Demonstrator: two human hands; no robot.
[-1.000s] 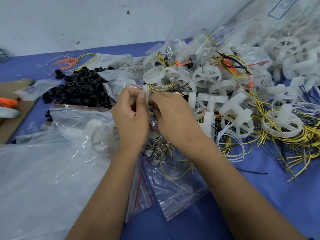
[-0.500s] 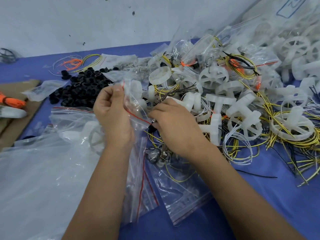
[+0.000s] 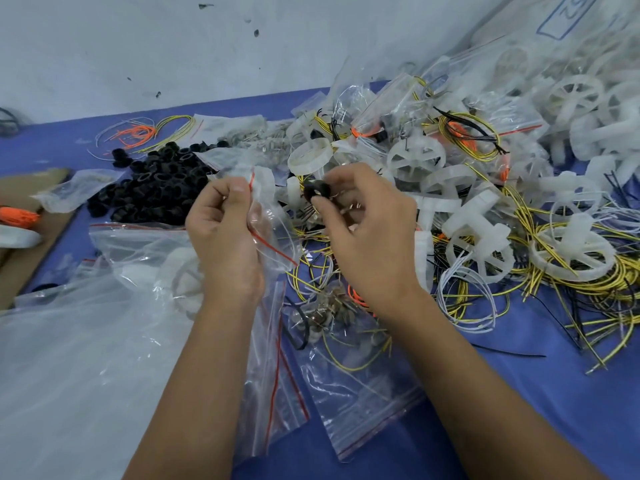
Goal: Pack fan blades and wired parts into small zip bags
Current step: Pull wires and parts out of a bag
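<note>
The left hand [image 3: 225,237] is holding a small zip bag [image 3: 266,216] up over the table [image 3: 519,410], thumb and curled fingers pinching the clear plastic near its red seal line — the bag's mouth is facing toward the right hand [image 3: 370,237]. That hand is raised just beside it, fingertips pinching a black ring [image 3: 317,192] with thin wires trailing below it. The ring is sitting close to the bag's opening, though I cannot tell whether it is touching the plastic. The two hands are near each other but not touching.

Behind and to the right of the hands, a big heap of white fan blades [image 3: 415,157] is lying tangled with yellow wires [image 3: 588,282], white wire loops and some black leads. More filled bags [image 3: 398,105] are piled at the back of the heap against the wall. To the left of the hands, a pile of black rings [image 3: 156,181] is spreading over the blue surface, and beyond it a loose bunch of orange wires [image 3: 135,135] is lying with yellow ones.

Under the forearms, flat zip bags [image 3: 363,393] are lying on the table — one is holding small metal parts and a yellow wire. A large clear sheet [image 3: 69,358] is covering the near left corner, with a fan blade showing dimly through a bag beside it. At the far left, a cardboard piece [image 3: 34,237] is poking in, with something orange on it.
</note>
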